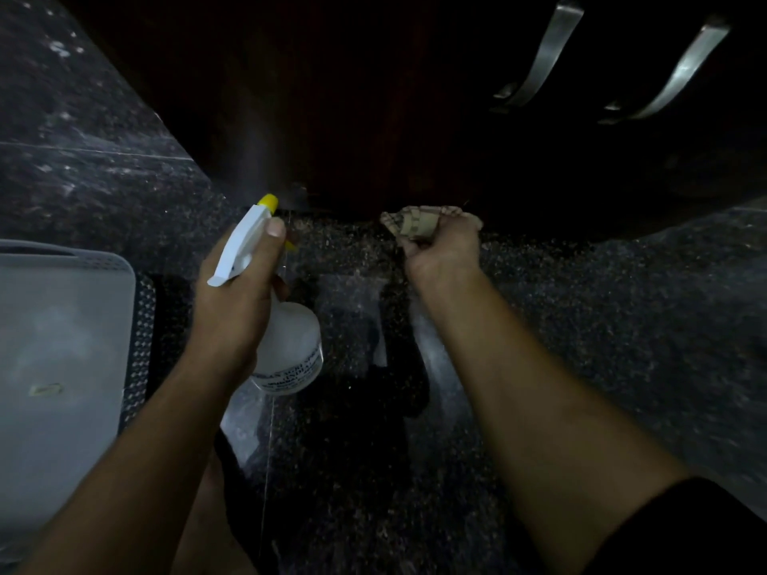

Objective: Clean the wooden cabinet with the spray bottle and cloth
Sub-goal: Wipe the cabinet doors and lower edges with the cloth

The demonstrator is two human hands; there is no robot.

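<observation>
Place: a room in a home, seen looking down near the floor.
Floor: dark speckled stone floor (622, 325) with thin joint lines, glossy enough to show reflections.
Furniture: a dark wooden cabinet (373, 118) across the top of the frame, standing on the floor.
Fittings: two curved metal handles (543, 56) at upper right.
Household item: a grey plastic bin (62, 325) with a perforated rim at the left edge.
Light: dim.

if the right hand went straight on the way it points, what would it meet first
Most likely the bottom edge of the wooden cabinet, with the cloth bunched in the right hand touching first. The dim picture leaves the gap unclear.
</observation>
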